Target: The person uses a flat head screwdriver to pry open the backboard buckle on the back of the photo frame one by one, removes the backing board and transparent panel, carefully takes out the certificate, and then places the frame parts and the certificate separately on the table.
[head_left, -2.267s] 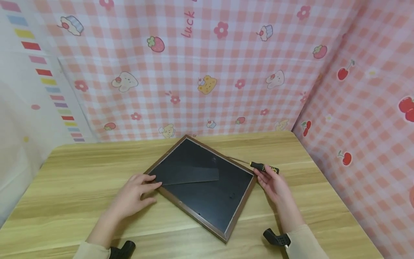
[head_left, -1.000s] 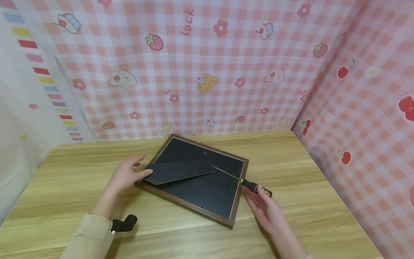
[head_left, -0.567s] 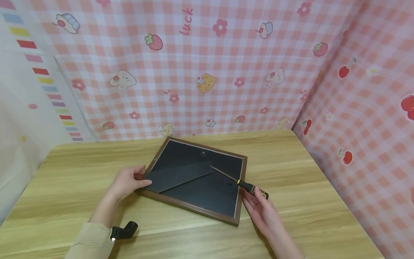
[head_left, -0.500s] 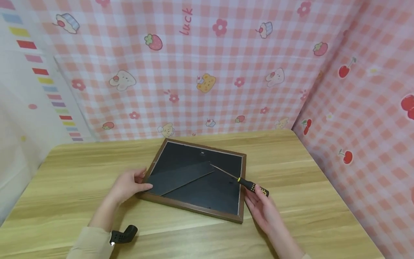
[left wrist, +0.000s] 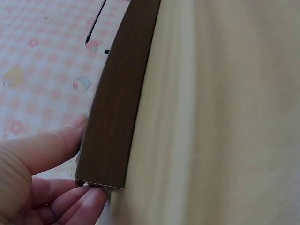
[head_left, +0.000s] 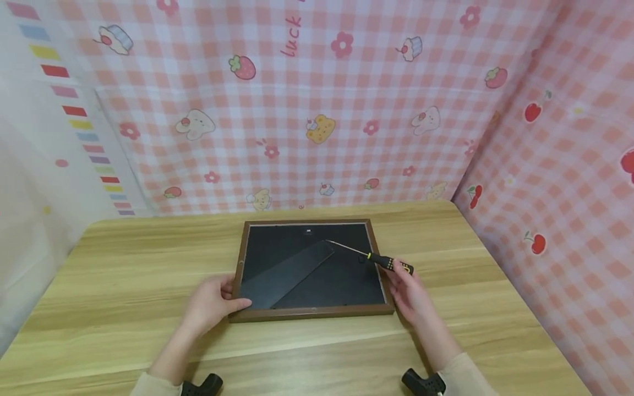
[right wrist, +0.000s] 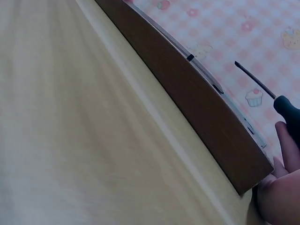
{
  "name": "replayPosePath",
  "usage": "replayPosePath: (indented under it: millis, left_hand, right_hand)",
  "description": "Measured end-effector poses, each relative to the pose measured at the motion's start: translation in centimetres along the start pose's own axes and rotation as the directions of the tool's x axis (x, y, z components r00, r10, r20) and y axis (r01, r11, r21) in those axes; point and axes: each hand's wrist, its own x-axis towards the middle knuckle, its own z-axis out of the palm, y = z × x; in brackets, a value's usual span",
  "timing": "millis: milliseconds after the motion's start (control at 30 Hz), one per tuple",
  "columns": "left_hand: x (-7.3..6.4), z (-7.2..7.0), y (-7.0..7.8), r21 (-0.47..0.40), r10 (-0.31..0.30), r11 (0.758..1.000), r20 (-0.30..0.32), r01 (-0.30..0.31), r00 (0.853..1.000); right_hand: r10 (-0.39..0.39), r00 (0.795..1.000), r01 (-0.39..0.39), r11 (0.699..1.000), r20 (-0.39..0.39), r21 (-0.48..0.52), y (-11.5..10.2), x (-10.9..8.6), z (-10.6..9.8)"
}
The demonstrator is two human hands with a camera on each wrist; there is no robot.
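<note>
Picture frame: it [head_left: 342,312] lies back side up on the wood-grain table [head_left: 124,286], its long edge facing the person.
Backing: a black board [head_left: 342,286] fills the brown border, with a stand flap [head_left: 292,270] running slantwise across it from the near left corner.
Left hand: this one [head_left: 212,302] grips the frame at that corner, thumb on top, other fingers against the outer side.
Right hand: fingers and thumb of this one [head_left: 410,294] hold the screwdriver [head_left: 383,261] by its black-and-yellow handle, close beside the frame's right edge.
Screwdriver shaft: it points leftward above the backing, near the flap's upper end; I can't tell whether the tip touches.
Behind: a pink gingham cloth [head_left: 287,99] hangs past the table's far edge.
</note>
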Motion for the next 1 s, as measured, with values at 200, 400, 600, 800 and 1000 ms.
replayPosePath:
  millis: [200, 400, 600, 800, 1000]
  left_hand:
    - [-1.0, 1.0, 0.5, -0.004, -0.034, 0.999, -0.038, 0.034, 0.999]
    - [-1.3, 2.0, 0.6, -0.060, -0.032, 0.998, -0.067, 0.028, 0.997]
    - [-1.3, 2.7, 0.2, -0.139, -0.060, 0.989, -0.088, 0.047, 0.994]
    - [-1.1, 2.8, -0.6, -0.187, -0.028, 0.982, -0.095, 0.009, 0.995]
    - [-1.2, 2.5, -1.0, -0.205, 0.033, 0.978, -0.089, -0.051, 0.996]
  right_hand:
    - [0.023, 0.999, -0.025, 0.999, -0.049, -0.033, -0.6, 1.1, -0.3]
    - [0.012, 0.998, -0.018, 0.997, -0.066, -0.079, -0.9, 1.6, -0.6]
    - [0.006, 0.999, -0.010, 0.997, -0.046, -0.080, -0.9, 1.7, -1.0]
    - [0.012, 0.998, -0.016, 0.998, -0.054, -0.069, -0.9, 1.7, -0.9]
    - [0.022, 0.996, -0.028, 0.997, -0.086, -0.070, -0.8, 1.3, -0.5]
